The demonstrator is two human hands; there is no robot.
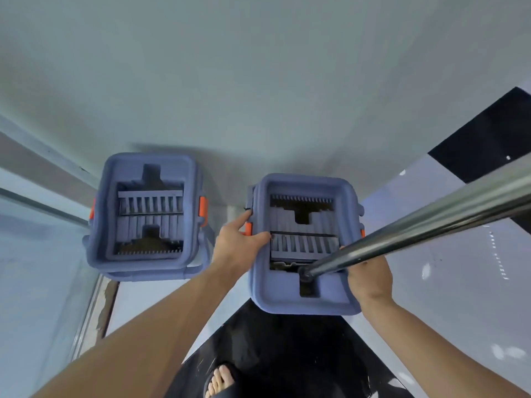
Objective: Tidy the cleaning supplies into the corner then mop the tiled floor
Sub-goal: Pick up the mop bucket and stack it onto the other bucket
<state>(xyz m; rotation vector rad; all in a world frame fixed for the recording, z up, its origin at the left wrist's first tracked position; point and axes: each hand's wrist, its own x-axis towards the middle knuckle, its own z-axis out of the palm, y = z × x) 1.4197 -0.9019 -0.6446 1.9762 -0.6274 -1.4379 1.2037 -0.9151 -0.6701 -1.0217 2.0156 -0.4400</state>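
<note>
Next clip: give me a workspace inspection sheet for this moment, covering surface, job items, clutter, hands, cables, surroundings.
Surface: glossy floor, pale tiles with black tiles at bottom centre and upper right.
Job's things: two blue mop buckets with orange clips; left bucket stands by the wall, right bucket nearer the person. A metal mop pole runs from upper right down into the right bucket's near slot.
Clutter: nothing seen.
Hands: left hand grips the right bucket's left rim, thumb inside; right hand holds its right rim under the pole, fingers hidden.
Cables: nothing seen.
Surroundings: plain pale wall behind; metal frame at left; a sandalled foot below.
</note>
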